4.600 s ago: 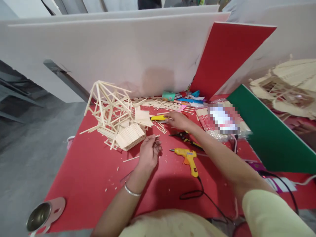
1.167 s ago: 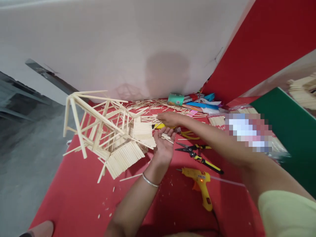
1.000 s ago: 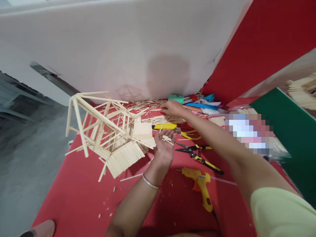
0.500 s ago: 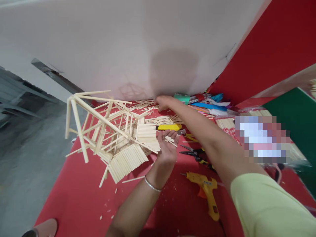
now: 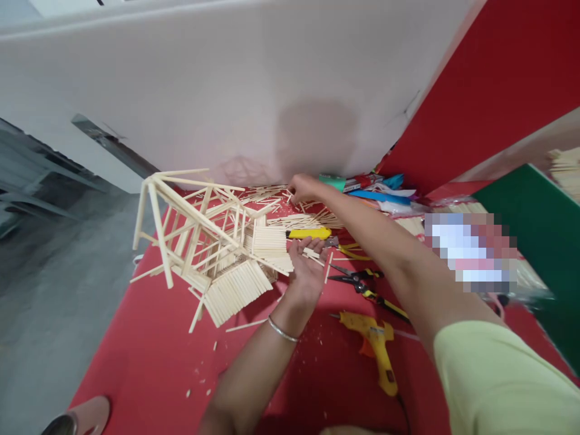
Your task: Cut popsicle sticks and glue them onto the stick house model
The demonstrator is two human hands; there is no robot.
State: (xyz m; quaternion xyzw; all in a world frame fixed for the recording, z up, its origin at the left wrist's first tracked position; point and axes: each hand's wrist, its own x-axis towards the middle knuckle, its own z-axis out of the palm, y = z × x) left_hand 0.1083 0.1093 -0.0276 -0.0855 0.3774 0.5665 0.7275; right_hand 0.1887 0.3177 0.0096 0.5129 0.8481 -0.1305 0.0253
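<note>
My left hand [image 5: 309, 266] lies palm up with its fingers loosely curled, cradling a few short wooden sticks [image 5: 312, 255]. Farther back, my right hand [image 5: 302, 188] reaches down into loose sticks by the wall, fingertips pinched on a small wooden stick [image 5: 289, 196]. A model house frame [image 5: 199, 235] made of pale sticks stands just left of my left hand, its slatted panel [image 5: 272, 244] close to those fingers. Beyond my left fingertips are a yellow utility knife [image 5: 310, 233] and a heap of cut sticks [image 5: 299, 221].
Black-bladed scissors [image 5: 357, 279] and a yellow glue gun [image 5: 376, 344] lie on the red table [image 5: 154, 368] to the right. Farther right are bagged sticks [image 5: 528, 275] and a green board [image 5: 525, 205]. A cup [image 5: 93, 414] stands at the near left; the white wall [image 5: 203, 96] borders the back.
My right hand has shifted slightly among the loose sticks, and a small stick now shows at its fingertips. A stick now shows beside my left fingertips. The view has moved slightly.
</note>
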